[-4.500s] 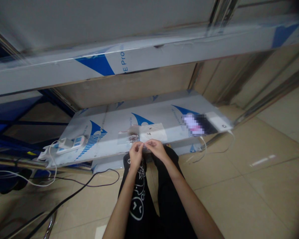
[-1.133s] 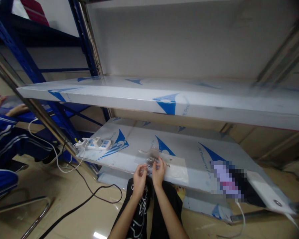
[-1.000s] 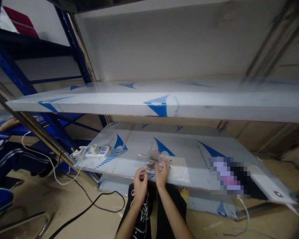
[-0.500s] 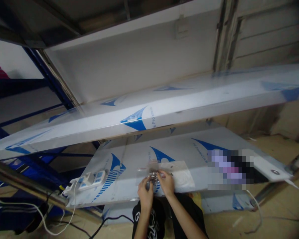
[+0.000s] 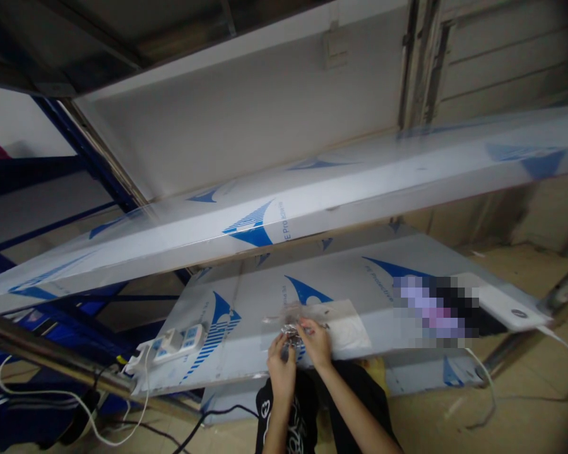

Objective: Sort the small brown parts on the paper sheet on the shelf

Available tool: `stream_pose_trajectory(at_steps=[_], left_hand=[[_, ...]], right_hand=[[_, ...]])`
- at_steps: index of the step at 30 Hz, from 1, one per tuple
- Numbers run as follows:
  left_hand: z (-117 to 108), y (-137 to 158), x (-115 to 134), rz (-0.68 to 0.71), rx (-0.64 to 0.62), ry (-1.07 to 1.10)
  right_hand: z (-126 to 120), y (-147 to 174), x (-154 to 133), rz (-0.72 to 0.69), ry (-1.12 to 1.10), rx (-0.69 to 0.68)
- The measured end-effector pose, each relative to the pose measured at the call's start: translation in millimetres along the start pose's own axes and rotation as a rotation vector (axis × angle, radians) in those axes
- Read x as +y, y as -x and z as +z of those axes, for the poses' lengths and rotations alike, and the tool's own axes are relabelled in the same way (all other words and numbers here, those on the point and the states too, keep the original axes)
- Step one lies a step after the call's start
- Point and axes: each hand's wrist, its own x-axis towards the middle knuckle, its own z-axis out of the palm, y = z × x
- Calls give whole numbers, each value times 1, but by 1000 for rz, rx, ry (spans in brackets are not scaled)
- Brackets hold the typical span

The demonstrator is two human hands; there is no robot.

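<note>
My left hand (image 5: 281, 362) and my right hand (image 5: 316, 343) meet over the near part of the lower shelf (image 5: 250, 343). Their fingertips are closed around a small shiny, silvery-dark item (image 5: 289, 330), too small and blurred to name. Clear, crinkled plastic seems to lie around and behind it. Just right of it, partly under my right hand, a flat clear-and-white plastic bag (image 5: 350, 325) rests on the shelf, with a few tiny dark specks on it.
A white power strip (image 5: 180, 342) with plugs sits at the shelf's left end. On the right lies a white device (image 5: 515, 306) with a cable, beside a blurred-out screen. The upper shelf (image 5: 194, 243), wrapped in protective film, runs across above my hands.
The view has shifted slightly. Both hands stay at the same spot with small finger movements; the left fingers are now closer to the right ones around the shiny item.
</note>
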Motion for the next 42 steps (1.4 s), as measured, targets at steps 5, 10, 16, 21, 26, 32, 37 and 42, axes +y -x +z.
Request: stream_pose_trajectory(at_steps=[5,10,16,21,26,32,37,42], left_hand=[[-5,-2,0,-90,49,93],[-8,-3,0,-218,94,211],[-16,-4,15,-355,157,329],[-22,-2,28,-416,39,362],[-16,-1,22,-362,65,483],[-7,-1,18,-342,59,540],[-1,1,29,-311,44,482],[7,3,31,-256,45,432]], right_hand=[[3,2,-1,-21,-144,-78],[4,1,0,43,-330,-93],[-4,1,-9,220,-488,-265],[-13,6,-15,223,-481,-491],[-23,6,-22,239,-418,-528],[-31,3,-27,240,-390,-467],[-27,3,-16,139,-378,-434],[-27,0,-14,88,-315,-268]])
